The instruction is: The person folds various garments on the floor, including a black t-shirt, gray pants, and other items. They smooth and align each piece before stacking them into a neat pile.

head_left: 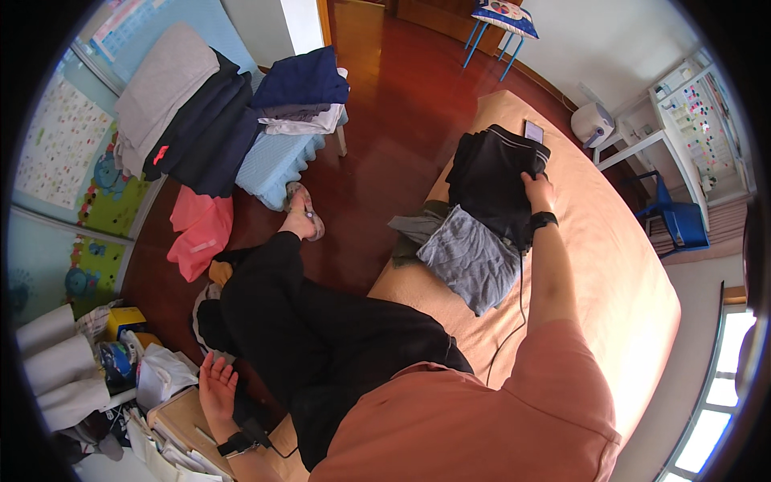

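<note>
Black pants (490,177) with pale stripes along the waistband lie folded on the peach-covered bed (610,265). My right hand (540,194) grips them at their right edge, with some of its fingers hidden. Beside them, nearer to me, is a crumpled grey garment (474,257), partly over a dark green garment (408,251). My left hand (217,386) is held low at the left, palm up, fingers loosely apart and holding nothing. It is nearest to a white plastic bag (163,376). Each wrist wears a black band, and a black cable runs from the right one.
Folded dark clothes (205,128) and a navy stack (295,79) rest at the left on a blue-covered surface (277,169). A coral cloth (201,233) hangs below. A phone (533,131) lies beyond the pants. A blue chair (683,225) stands at the right.
</note>
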`<action>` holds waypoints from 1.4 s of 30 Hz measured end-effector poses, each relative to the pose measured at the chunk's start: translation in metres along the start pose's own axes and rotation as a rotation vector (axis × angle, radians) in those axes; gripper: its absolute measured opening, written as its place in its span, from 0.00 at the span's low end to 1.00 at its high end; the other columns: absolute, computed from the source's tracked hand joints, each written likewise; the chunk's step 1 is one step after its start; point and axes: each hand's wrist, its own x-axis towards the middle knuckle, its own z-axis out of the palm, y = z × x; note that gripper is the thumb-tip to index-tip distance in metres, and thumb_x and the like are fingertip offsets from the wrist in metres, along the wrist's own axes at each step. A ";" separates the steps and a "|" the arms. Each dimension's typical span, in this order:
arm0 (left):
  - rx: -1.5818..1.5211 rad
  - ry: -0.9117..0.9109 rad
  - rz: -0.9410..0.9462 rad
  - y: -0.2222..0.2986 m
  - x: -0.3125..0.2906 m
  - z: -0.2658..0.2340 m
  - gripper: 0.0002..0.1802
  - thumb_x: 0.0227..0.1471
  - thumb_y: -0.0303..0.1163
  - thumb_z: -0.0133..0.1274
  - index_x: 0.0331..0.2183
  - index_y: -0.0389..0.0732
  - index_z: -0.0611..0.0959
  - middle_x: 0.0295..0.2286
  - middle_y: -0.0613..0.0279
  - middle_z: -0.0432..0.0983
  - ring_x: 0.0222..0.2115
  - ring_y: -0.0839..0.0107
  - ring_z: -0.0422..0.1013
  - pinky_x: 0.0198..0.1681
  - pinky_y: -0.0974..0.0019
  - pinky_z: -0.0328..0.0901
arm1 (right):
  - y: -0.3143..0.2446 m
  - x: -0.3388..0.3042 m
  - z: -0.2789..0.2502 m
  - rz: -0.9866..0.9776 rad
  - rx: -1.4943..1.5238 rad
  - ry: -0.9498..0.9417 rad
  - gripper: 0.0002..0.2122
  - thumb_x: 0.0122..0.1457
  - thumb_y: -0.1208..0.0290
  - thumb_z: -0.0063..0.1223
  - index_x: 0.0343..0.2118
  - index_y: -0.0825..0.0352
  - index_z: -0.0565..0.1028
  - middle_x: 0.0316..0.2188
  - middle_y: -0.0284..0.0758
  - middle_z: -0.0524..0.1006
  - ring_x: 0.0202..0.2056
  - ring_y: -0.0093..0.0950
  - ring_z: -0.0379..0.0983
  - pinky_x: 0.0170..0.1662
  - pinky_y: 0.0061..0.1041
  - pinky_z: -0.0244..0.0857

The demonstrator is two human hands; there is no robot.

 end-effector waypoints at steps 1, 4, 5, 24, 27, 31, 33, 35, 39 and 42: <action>0.012 0.043 0.002 0.000 -0.001 -0.001 0.23 0.58 0.46 0.37 0.51 0.45 0.66 0.39 0.65 0.72 0.36 0.72 0.69 0.42 0.65 0.64 | 0.001 0.004 0.000 -0.017 0.101 0.056 0.24 0.50 0.45 0.46 0.44 0.55 0.73 0.46 0.44 0.70 0.50 0.41 0.64 0.50 0.37 0.61; 0.009 0.093 0.010 0.000 -0.005 -0.008 0.23 0.58 0.46 0.37 0.51 0.45 0.67 0.39 0.66 0.72 0.36 0.73 0.69 0.42 0.65 0.64 | 0.002 0.009 0.006 0.022 0.169 0.182 0.24 0.50 0.44 0.46 0.44 0.56 0.72 0.46 0.45 0.70 0.48 0.41 0.66 0.50 0.38 0.61; -0.001 0.107 0.012 0.000 -0.006 -0.011 0.23 0.58 0.46 0.37 0.51 0.45 0.67 0.39 0.66 0.73 0.36 0.73 0.68 0.42 0.65 0.64 | 0.002 0.010 0.008 0.056 0.141 0.168 0.25 0.49 0.43 0.46 0.44 0.57 0.71 0.46 0.45 0.70 0.48 0.41 0.67 0.49 0.38 0.61; -0.034 0.174 -0.016 -0.023 0.011 -0.048 0.21 0.57 0.45 0.40 0.49 0.46 0.69 0.37 0.68 0.73 0.35 0.74 0.68 0.42 0.66 0.64 | 0.006 0.010 -0.031 -0.096 0.151 0.238 0.28 0.51 0.46 0.48 0.41 0.70 0.71 0.39 0.50 0.73 0.42 0.47 0.70 0.44 0.41 0.65; -0.051 0.178 0.004 -0.026 0.006 -0.057 0.22 0.56 0.45 0.41 0.50 0.47 0.69 0.37 0.68 0.73 0.35 0.74 0.68 0.43 0.66 0.63 | 0.035 0.006 -0.036 -0.020 0.122 0.208 0.29 0.51 0.44 0.45 0.43 0.69 0.71 0.40 0.50 0.73 0.43 0.46 0.70 0.45 0.41 0.64; -0.074 0.289 -0.045 -0.038 0.000 -0.071 0.21 0.56 0.45 0.41 0.50 0.48 0.69 0.38 0.68 0.72 0.36 0.73 0.67 0.43 0.65 0.63 | 0.075 -0.012 -0.013 0.035 0.028 0.142 0.31 0.52 0.42 0.41 0.46 0.70 0.70 0.43 0.49 0.72 0.46 0.45 0.68 0.47 0.40 0.63; -0.087 0.355 -0.104 -0.043 0.000 -0.076 0.21 0.56 0.45 0.41 0.50 0.48 0.69 0.39 0.68 0.72 0.36 0.73 0.67 0.43 0.65 0.62 | 0.079 -0.013 -0.004 -0.052 0.064 0.103 0.31 0.53 0.42 0.41 0.45 0.69 0.70 0.43 0.49 0.72 0.46 0.46 0.67 0.47 0.40 0.62; -0.081 0.346 -0.079 -0.044 0.001 -0.079 0.21 0.56 0.44 0.41 0.49 0.48 0.70 0.38 0.68 0.72 0.35 0.73 0.67 0.43 0.66 0.62 | 0.075 -0.009 -0.002 -0.121 0.105 0.160 0.27 0.54 0.46 0.42 0.44 0.68 0.71 0.42 0.49 0.72 0.45 0.46 0.68 0.47 0.40 0.62; -0.081 0.336 -0.027 -0.044 0.005 -0.079 0.21 0.56 0.44 0.42 0.49 0.47 0.70 0.37 0.68 0.73 0.35 0.73 0.67 0.42 0.66 0.63 | 0.062 0.005 -0.014 -0.253 0.293 0.324 0.26 0.55 0.49 0.43 0.45 0.69 0.70 0.42 0.48 0.73 0.45 0.46 0.68 0.46 0.38 0.62; -0.052 0.334 -0.031 -0.043 0.006 -0.074 0.21 0.55 0.43 0.42 0.49 0.47 0.70 0.37 0.68 0.73 0.35 0.73 0.67 0.42 0.65 0.63 | 0.056 0.003 -0.019 -0.252 0.386 0.356 0.26 0.55 0.50 0.43 0.46 0.70 0.70 0.44 0.48 0.71 0.47 0.44 0.67 0.49 0.37 0.61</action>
